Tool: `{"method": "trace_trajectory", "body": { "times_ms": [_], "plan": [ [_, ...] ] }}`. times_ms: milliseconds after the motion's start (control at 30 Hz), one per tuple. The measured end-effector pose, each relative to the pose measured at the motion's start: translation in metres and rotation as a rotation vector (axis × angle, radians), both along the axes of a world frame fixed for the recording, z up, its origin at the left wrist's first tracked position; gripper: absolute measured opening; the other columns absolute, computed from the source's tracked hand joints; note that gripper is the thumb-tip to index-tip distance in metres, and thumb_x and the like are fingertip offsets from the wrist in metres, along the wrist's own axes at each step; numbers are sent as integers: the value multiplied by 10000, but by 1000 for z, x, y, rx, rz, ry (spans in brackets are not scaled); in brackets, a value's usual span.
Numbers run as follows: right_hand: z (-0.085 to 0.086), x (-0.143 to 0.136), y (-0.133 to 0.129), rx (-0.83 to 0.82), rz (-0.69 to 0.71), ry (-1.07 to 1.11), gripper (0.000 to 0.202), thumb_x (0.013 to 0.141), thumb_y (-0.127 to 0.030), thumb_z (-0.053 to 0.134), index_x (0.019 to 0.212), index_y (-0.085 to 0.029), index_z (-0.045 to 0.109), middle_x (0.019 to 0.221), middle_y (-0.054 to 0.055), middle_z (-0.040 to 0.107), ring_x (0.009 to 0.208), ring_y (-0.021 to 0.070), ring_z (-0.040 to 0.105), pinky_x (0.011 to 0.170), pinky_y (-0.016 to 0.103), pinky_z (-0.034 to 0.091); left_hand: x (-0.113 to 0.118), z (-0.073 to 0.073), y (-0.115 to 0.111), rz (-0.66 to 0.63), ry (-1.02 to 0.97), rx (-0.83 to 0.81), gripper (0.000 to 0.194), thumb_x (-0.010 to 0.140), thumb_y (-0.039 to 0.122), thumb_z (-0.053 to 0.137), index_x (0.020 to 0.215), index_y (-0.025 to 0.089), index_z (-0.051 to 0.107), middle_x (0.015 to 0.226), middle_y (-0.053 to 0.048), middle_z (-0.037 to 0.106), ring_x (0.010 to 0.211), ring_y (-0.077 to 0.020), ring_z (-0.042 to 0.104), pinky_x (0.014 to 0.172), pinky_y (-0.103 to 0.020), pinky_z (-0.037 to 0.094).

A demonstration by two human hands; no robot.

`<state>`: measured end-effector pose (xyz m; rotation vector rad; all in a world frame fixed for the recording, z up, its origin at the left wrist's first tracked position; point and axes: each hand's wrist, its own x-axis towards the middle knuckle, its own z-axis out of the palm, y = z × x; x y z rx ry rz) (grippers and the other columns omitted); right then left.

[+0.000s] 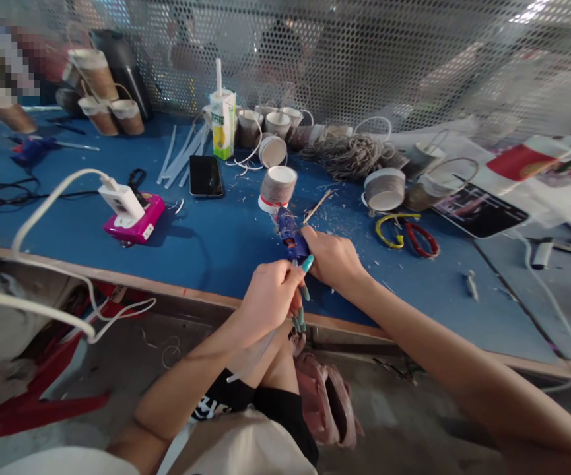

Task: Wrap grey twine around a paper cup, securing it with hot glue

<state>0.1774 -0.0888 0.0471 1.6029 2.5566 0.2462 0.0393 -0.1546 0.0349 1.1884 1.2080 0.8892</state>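
- At the front edge of the blue counter (201, 264), both hands meet around a blue glue gun (291, 237)
- Right hand (335, 260): grip clamped on the glue gun, arm reaching in from lower right
- Left hand (269, 300): just behind the gun's rear end, grip closed on a clear glue stick (253, 358) that sticks out below the palm; teal nails, thumb at the back of the gun
- Glue gun is over the counter, nozzle end pointing away from the person, right at a twine-wrapped cup (278, 188); can't tell if nozzle touches it
- That cup: grey wrap, white rim, red band low down, standing a bit tilted
- Thin wooden stick (317, 206) just right of the cup, small scraps scattered about
- Right of the hands: a yellow-and-red-handled tool (406, 234), another wrapped cup (385, 190) behind it
- Behind: tangled twine heap (347, 155), more small cups, a drink carton (223, 125) with straw in it
- Left of the carton: loose glue sticks (183, 155), a black smartphone (206, 176) lying just in front
- Further left: pink power socket (136, 219) with white charger (121, 201) plugged in, cable looping off the counter edge
- Far left: second glue gun (35, 148), black flask (123, 72) beside stacked cups
- Perforated metal screen (389, 59) along the back
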Motion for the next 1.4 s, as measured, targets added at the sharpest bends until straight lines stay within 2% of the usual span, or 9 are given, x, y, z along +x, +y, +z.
{"method": "trace_trajectory", "body": {
  "times_ms": [233,367,467,600,700,900,1033,1400],
  "plan": [
    [7,5,-11,23,-19,-34,387,829,-265,468,1163,-72,498,827,144,664,689,238,618,503,281,209,5,1,-10,-64,-49,8,300,921,293,478,648,172,500,416,59,515,347,-54,480,399,-137,371],
    [6,7,-16,144,11,-12,336,876,-248,411,1172,-132,521,1120,183,586,656,169,571,475,258,212,9,-1,-14,-37,-54,4,301,925,317,479,661,174,498,435,57,526,360,-62,487,424,-153,392],
    [6,7,-16,150,16,-20,325,900,-228,366,1168,-147,531,1258,196,504,588,120,513,467,254,219,9,0,-17,-29,-62,-1,294,924,331,492,677,171,499,482,41,566,393,-67,513,454,-163,414],
    [8,4,-12,50,55,-37,328,852,-143,386,1147,-114,526,1163,164,558,645,153,543,485,271,232,6,2,-20,-57,-159,-65,213,884,300,579,732,160,527,575,16,610,515,-83,582,535,-175,467],
    [9,2,-10,33,34,-61,295,871,-139,353,1101,-100,535,1081,161,571,658,171,547,488,277,227,5,4,-19,-65,-206,-81,206,899,266,556,728,154,528,591,11,616,520,-78,578,566,-188,485],
    [8,-2,-4,64,18,-118,284,907,-157,296,1075,-93,517,1001,157,558,630,179,514,473,284,192,7,2,-13,-41,-255,-105,255,914,239,525,675,154,496,520,24,585,431,-65,544,497,-174,472],
    [8,-3,1,61,46,-101,253,898,-184,346,1079,-96,500,1015,156,556,612,170,507,476,284,192,7,-2,-9,-14,-289,-111,225,898,233,534,690,153,505,495,39,569,408,-65,534,461,-166,478],
    [10,-4,1,26,43,-147,216,911,-167,346,1062,-93,482,1028,177,559,654,204,578,464,288,168,7,-3,-4,10,-291,-104,229,883,172,523,656,152,503,439,61,530,349,-46,487,391,-137,393]
  ]
}}
